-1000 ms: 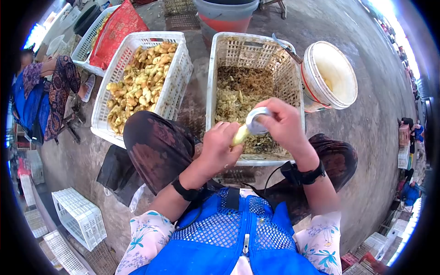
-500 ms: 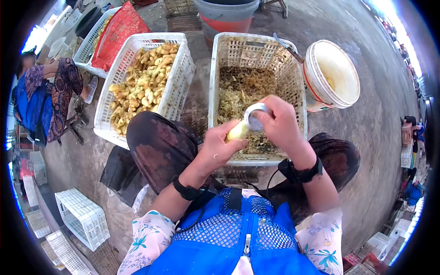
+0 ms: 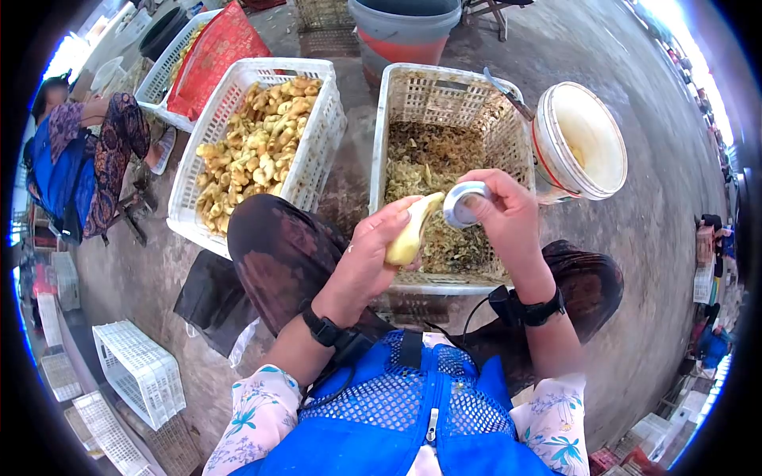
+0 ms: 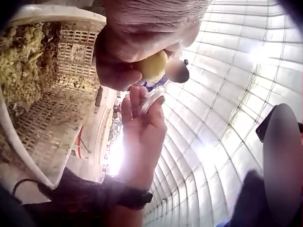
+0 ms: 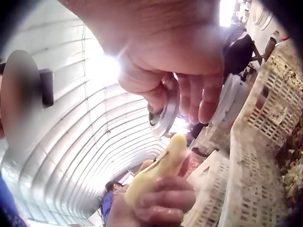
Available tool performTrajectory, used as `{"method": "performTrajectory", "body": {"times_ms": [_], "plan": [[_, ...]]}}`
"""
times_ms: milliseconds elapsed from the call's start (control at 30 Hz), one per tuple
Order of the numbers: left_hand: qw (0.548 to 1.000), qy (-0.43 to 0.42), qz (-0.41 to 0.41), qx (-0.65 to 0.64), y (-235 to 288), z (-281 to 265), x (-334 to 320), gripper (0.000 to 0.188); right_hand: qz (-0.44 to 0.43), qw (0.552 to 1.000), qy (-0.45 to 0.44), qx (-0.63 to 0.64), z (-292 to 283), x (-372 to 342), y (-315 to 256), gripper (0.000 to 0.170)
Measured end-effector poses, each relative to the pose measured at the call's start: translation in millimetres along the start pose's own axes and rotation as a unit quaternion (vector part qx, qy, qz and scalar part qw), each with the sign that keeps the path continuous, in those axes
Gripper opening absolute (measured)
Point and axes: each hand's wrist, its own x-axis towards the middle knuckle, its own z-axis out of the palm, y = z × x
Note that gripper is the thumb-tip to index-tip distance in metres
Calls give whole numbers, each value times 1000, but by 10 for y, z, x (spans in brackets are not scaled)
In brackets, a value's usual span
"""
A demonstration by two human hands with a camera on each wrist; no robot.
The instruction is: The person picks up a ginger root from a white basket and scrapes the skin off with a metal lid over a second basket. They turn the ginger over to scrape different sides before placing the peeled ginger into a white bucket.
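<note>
My left hand point(image 3: 367, 252) grips a pale yellow, mostly peeled piece of ginger point(image 3: 406, 242), its narrow end angled up and away from me. A dark line runs along the ginger point(image 5: 158, 177) in the right wrist view. In my right hand point(image 3: 512, 222) is a silvery ring-shaped scraper point(image 5: 170, 113), pinched between thumb and fingers. The scraper is just right of the ginger's tip, with a small gap between them. Both hands are above the near part of a white plastic crate point(image 3: 379, 135) with peelings point(image 3: 409, 170) in it.
Left of it stands a white crate point(image 3: 184, 190) heaped with ginger pieces point(image 3: 258, 147). A knife point(image 3: 508, 91) lies across the peelings crate's far right corner, beside a white bucket point(image 3: 542, 135). A grey and red tub point(image 3: 401, 36) stands behind. Another person point(image 3: 71, 163) sits at far left.
The ginger has turned in my left hand from slanting toward the scraper to pointing more away from me. My right hand has drawn the scraper off the ginger, slightly to the right.
</note>
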Motion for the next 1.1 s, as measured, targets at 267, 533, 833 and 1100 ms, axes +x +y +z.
{"method": "performTrajectory", "body": {"times_ms": [267,533,833,1100], "plan": [[996,15,12,86,-44,-38,-22,48,-38,981,-23,-191,60,89,3,14],[998,16,11,60,-11,1,-16,48,-85,976,39,-196,-82,109,-123,10],[999,37,-35,-13,29,-21,-2,49,-47,995,22,-86,-130,207,-107,16],[998,43,-12,51,17,27,-8,44,-23,980,-147,-135,162,68,-126,17]]}}
